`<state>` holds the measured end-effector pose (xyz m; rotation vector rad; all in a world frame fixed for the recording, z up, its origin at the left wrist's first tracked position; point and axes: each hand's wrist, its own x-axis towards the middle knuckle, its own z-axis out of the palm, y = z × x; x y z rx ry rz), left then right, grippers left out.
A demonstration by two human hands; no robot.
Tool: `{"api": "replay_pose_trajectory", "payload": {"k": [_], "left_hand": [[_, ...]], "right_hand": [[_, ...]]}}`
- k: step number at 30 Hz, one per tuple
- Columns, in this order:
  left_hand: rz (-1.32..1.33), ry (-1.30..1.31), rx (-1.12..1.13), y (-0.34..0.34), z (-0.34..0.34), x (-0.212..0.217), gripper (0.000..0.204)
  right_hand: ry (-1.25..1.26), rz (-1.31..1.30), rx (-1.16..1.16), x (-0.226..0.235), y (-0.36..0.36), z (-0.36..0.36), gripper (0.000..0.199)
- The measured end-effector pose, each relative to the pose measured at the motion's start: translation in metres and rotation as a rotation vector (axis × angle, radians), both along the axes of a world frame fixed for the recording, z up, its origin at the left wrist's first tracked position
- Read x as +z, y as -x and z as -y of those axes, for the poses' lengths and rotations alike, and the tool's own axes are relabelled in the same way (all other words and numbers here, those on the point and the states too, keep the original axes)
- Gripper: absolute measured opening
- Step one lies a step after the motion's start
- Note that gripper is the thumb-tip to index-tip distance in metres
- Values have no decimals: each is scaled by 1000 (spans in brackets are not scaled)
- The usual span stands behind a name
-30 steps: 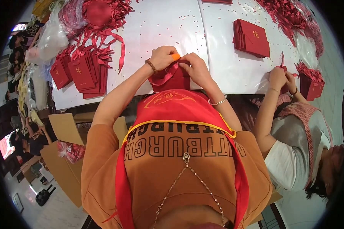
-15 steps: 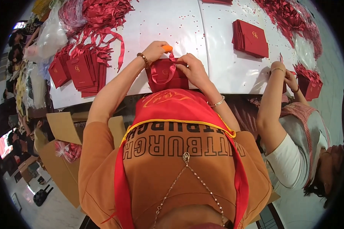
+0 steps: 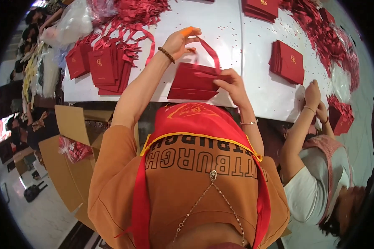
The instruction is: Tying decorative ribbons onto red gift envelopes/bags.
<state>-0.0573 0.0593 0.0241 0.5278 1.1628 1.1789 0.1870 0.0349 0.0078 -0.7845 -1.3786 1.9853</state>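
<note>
A red paper gift bag (image 3: 193,85) lies tilted at the table's near edge, just in front of my apron. My right hand (image 3: 233,86) pinches its upper right edge between thumb and fingers. Up and to the left, my left hand (image 3: 182,42), with orange covers on two fingertips, has the top of the bag's red ribbon handle (image 3: 212,54) at its fingers. The ribbon arcs from there down to the bag's opening beside my right hand. How firmly the left fingers close on it is hard to see.
Red bags (image 3: 108,70) lie stacked at left, below a heap of red ribbons (image 3: 133,16). More stacks (image 3: 289,62) lie at right on the white table (image 3: 162,91). A co-worker's hands (image 3: 313,97) work at far right. An opened cardboard box (image 3: 70,128) stands at lower left.
My left hand has moved up, drawing the ribbon handle into a taller loop. The bag has turned and flattened, its printed front no longer showing. My right hand has shifted to its right edge.
</note>
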Motion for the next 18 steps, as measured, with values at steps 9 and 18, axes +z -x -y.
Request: {"api": "replay_pose_trajectory", "payload": {"k": [9, 18], "left_hand": [[-225, 36, -252, -34, 65, -27, 45], [-1916, 117, -140, 69, 96, -39, 29]], "right_hand": [[119, -275, -18, -38, 25, -41, 16], [-58, 258, -428, -48, -15, -92, 16]]}}
